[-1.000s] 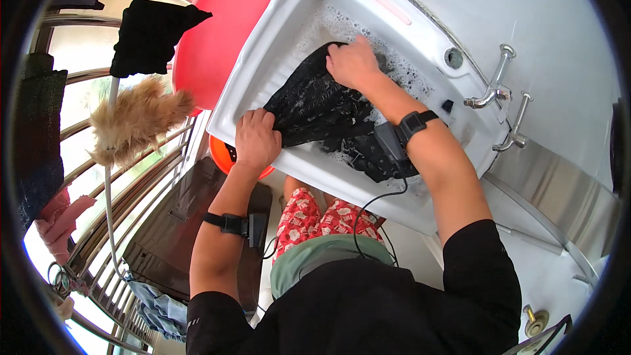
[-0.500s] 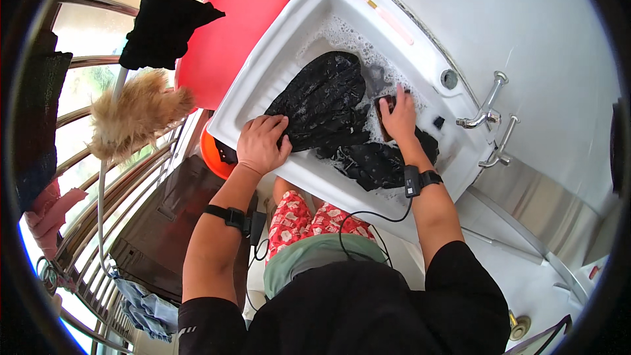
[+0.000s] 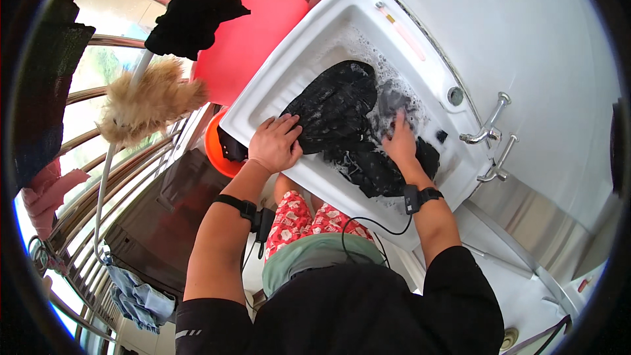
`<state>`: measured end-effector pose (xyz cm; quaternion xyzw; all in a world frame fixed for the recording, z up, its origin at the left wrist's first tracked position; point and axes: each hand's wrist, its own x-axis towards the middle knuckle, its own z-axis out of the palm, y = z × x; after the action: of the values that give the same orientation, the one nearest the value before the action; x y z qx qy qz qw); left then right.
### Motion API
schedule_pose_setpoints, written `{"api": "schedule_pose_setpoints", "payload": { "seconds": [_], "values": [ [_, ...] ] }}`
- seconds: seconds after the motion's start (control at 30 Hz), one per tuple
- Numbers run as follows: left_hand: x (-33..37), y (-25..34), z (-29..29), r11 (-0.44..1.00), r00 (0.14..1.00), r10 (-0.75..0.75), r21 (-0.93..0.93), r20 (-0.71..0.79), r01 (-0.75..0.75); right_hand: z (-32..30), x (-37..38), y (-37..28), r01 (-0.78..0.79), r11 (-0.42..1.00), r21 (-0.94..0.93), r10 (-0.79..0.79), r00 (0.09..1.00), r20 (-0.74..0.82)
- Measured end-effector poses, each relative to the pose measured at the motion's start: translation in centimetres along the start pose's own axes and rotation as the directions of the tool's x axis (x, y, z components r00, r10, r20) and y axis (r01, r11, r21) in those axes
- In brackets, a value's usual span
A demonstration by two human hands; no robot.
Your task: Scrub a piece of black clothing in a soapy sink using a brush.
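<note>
A wet black garment (image 3: 335, 106) lies spread across a white sink (image 3: 266, 95), with more bunched black cloth (image 3: 374, 169) in the soapy water nearer me. My left hand (image 3: 275, 144) grips the garment's left edge by the front rim, fingers bent over the cloth. Over the suds at the right is my right hand (image 3: 399, 143), its fingers pointing down and drawn together at the grey water beside the garment. Whatever it holds, if anything, is hidden under the fingers. A small black scrap (image 3: 442, 136) lies right of that hand.
Two metal taps (image 3: 488, 133) stick out at the sink's right end. A pink-handled tool (image 3: 406, 36) rests on the back ledge. Left of the sink stand a pink basin (image 3: 256, 33) and an orange bucket (image 3: 220, 148). Black cloth (image 3: 194, 16) and a fluffy tan item (image 3: 148, 102) hang nearby.
My right hand has moved slightly toward me, and the dark brown object seen under it before no longer shows. The left hand stays at the garment's edge. The whole view has shifted a little.
</note>
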<state>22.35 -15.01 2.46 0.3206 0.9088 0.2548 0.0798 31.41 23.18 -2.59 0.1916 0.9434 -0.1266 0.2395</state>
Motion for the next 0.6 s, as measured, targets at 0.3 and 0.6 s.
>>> {"api": "schedule_pose_setpoints", "payload": {
  "seconds": [0.3, 0.6],
  "values": [
    [-0.5, -0.1, -0.1, 0.994, 0.993, -0.071, 0.084, 0.092, 0.064, -3.9, -2.5, -14.9, 0.517, 0.822, 0.236, -0.387, 0.813, -0.435],
    [-0.5, -0.2, 0.6, 0.996, 0.993, -0.078, 0.051, 0.086, 0.074, -3.4, 7.5, -17.1, 0.393, 0.919, 0.038, -0.350, 0.856, -0.381]
  ]
}}
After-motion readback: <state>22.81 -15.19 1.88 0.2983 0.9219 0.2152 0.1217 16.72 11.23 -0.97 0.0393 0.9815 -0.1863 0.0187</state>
